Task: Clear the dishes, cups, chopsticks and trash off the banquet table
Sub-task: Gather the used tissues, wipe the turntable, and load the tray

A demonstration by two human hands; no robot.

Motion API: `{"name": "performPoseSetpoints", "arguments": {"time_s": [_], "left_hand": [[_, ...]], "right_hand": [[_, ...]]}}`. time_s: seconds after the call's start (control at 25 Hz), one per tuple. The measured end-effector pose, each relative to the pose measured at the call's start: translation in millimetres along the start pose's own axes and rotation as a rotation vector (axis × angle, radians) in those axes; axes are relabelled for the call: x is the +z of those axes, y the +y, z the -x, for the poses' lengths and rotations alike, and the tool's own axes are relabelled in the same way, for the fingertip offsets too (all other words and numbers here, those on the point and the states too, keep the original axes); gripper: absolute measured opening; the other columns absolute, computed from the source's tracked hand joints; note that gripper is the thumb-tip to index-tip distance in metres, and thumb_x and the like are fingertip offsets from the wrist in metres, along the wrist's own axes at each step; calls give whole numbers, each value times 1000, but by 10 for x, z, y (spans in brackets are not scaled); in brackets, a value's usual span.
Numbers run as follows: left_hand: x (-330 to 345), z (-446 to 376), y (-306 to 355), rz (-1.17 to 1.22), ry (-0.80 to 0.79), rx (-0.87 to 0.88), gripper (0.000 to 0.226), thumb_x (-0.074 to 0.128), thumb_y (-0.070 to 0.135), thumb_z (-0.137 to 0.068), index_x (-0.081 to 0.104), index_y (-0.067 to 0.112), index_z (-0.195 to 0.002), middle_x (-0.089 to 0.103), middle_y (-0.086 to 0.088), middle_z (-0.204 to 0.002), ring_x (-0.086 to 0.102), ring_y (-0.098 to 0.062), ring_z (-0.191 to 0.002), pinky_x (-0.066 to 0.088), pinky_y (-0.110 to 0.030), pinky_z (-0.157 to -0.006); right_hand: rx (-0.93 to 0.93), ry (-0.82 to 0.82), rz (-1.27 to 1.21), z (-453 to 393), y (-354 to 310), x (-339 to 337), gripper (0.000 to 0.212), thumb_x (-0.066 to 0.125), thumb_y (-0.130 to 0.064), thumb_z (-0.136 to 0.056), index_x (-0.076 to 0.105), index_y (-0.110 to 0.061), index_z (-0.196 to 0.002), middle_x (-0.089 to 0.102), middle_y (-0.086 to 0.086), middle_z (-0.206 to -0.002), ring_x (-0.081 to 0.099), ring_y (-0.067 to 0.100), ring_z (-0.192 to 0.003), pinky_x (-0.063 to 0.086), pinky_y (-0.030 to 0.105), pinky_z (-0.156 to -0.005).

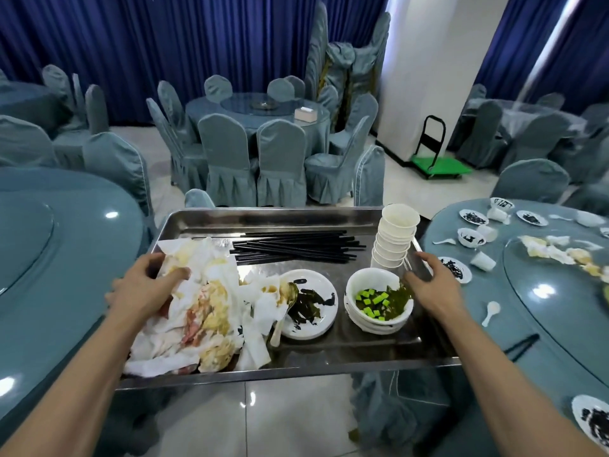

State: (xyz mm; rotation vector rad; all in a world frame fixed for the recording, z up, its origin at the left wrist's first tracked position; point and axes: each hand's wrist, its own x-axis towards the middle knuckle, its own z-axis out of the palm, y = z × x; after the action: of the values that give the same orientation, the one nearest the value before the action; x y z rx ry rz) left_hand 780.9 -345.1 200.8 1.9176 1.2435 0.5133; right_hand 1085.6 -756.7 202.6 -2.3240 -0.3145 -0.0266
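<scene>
1. A steel tray (329, 352) is held level over a tiled floor (280, 417), between two round tables.
2. The tray's left rim is gripped by the left hand (148, 285): fingers curled round the edge, thumb laid on top of the napkins (204, 308). Fingertips under the rim are hidden.
3. The right rim is gripped by the right hand (431, 282): thumb inside the tray beside the bowls (379, 305), fingers wrapped over the outer edge.
4. Stained, crumpled napkins are piled over the tray's left half, spilling to the near rim.
5. Black chopsticks (296, 247) are laid in a bundle at the far-mid part of the tray, lengthwise L-R.
6. A plate (309, 305) w/ dark smears sits at centre; a spoon (286, 305) lies across its left edge, partly under napkins.
7. Stacked bowls are set right of the plate; green cubes and leafy bits are seen in the top one.
8. A leaning stack of paper cups (393, 239) stands at the far right corner, just behind the bowls.
9. On the right table (494, 324), dirty plates, cups, spoons and napkins are still spread about.
10. Bkgd: covered chairs (280, 159), blue curtains (164, 44), a green cart (440, 166).
</scene>
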Motion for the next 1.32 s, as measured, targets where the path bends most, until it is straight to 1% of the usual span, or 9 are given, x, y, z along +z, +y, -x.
{"name": "performPoseSetpoints", "arguments": {"time_s": [0.2, 0.4, 0.52, 0.6, 0.72, 0.88, 1.0, 1.08, 1.32], "left_hand": [[295, -927, 397, -11, -11, -11, 79, 63, 78, -54, 50, 50, -126, 56, -12, -135, 45, -39, -128, 37, -56, -105], [592, -1676, 853, -66, -18, 69, 76, 61, 78, -57, 51, 47, -126, 61, -6, -131, 47, -35, -124, 36, -52, -97], [802, -2056, 1087, -82, -32, 59, 79, 61, 79, -56, 50, 49, -129, 57, -11, -137, 44, -41, -130, 32, -56, -108], [943, -2346, 1227, -62, -55, 40, 80, 62, 80, -54, 50, 51, -129, 54, -13, -140, 45, -43, -128, 35, -59, -109], [1224, -2735, 1462, -30, -82, 40, 77, 68, 75, -59, 51, 49, -130, 51, -13, -142, 50, -42, -124, 43, -60, -103], [1641, -3243, 1855, -33, -41, 125, 72, 68, 71, -65, 57, 40, -129, 63, -3, -133, 56, -35, -118, 43, -49, -97], [1946, -3622, 2168, -32, -40, 121, 76, 62, 75, -60, 55, 42, -127, 65, -1, -127, 61, -35, -110, 47, -54, -99], [2129, -3883, 2349, -8, -33, 155, 73, 65, 71, -64, 56, 38, -128, 65, -2, -128, 63, -33, -104, 52, -52, -92], [2538, -4659, 2802, -1, -80, 128, 81, 66, 72, -59, 52, 40, -132, 55, -8, -137, 57, -42, -113, 53, -63, -88]], "right_hand": [[63, 3, 9, -737, -167, 271, 53, 72, -48, -86, 54, -38, -135, 69, 7, -117, 63, 31, -109, 50, 46, -97], [105, 37, -9, -1404, -250, 509, 47, 69, -43, -86, 57, -39, -131, 60, 1, -88, 58, 25, -89, 49, 42, -90], [120, 43, -10, -1820, -272, 612, 46, 69, -44, -86, 56, -41, -130, 61, -1, -83, 58, 24, -86, 51, 42, -89], [135, 41, -24, -2130, -259, 687, 47, 68, -43, -86, 54, -42, -131, 64, 0, -86, 62, 25, -88, 53, 43, -90], [133, 56, -29, -2629, -248, 806, 46, 69, -42, -86, 55, -42, -130, 65, 2, -87, 60, 21, -81, 50, 39, -84], [115, 51, -23, -3388, -228, 947, 47, 68, -42, -86, 55, -41, -131, 63, -1, -94, 65, 29, -102, 52, 47, -96], [105, 52, -43, -3974, -232, 1034, 49, 67, -40, -85, 54, -39, -133, 70, 4, -108, 65, 31, -104, 53, 51, -97], [105, 55, -34, -4353, -270, 1085, 50, 67, -40, -86, 54, -41, -134, 70, 6, -119, 64, 33, -110, 51, 51, -99], [105, 52, -30, -5319, -405, 1204, 50, 67, -39, -86, 55, -40, -134, 67, 5, -129, 61, 33, -114, 47, 46, -100]]}}
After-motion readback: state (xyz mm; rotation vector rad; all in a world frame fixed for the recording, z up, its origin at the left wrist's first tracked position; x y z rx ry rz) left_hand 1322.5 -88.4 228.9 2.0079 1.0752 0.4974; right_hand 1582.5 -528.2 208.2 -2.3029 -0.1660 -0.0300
